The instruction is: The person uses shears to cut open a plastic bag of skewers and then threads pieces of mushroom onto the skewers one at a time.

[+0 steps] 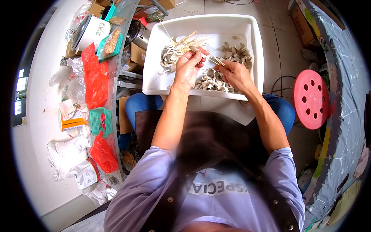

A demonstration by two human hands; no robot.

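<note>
Left hand (188, 67) and right hand (236, 75), both curled shut, pinch one thin skewer (211, 58) between them.
They work above a white tub (154, 69) of pale strips (210, 81); a slip could drive the point into a fingertip.

Head-worn view, steeply down, close over hands (189, 69)

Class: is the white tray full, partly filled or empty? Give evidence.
Partly filled: the white tray holds pale slices and wooden skewers mid-floor; its left floor shows bare.
</note>
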